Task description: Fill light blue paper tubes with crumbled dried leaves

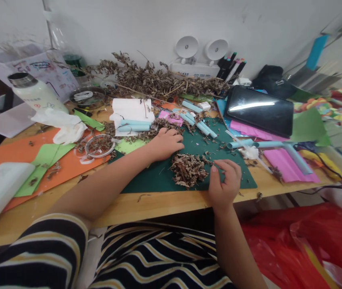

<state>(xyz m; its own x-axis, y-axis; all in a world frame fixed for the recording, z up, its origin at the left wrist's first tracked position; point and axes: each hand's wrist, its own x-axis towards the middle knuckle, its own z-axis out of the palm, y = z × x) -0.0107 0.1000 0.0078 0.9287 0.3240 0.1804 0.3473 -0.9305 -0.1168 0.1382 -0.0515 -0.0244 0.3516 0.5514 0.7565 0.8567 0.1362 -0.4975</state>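
Observation:
A small heap of crumpled dried leaves (189,170) lies on the green cutting mat (147,182), between my hands. Beyond the heap, my left hand (166,144) rests palm down with its fingers apart. Its fingertips are beside more loose dried leaves (161,125). At the heap's right side is my right hand (225,180), fingers curled, thumb and forefinger close together. A tiny dark bit shows at those fingertips, too small to name. Rolled light-blue paper tubes (201,126) lie on the mat's far part.
Dried leafy branches (159,80) stretch along the wall. A black tablet (259,110) sits at right, near pink paper (291,165). An open bottle (35,94), a tape roll (100,145) and a white box-shaped object (5,188) are at left. A red plastic bag (303,241) lies below the table edge.

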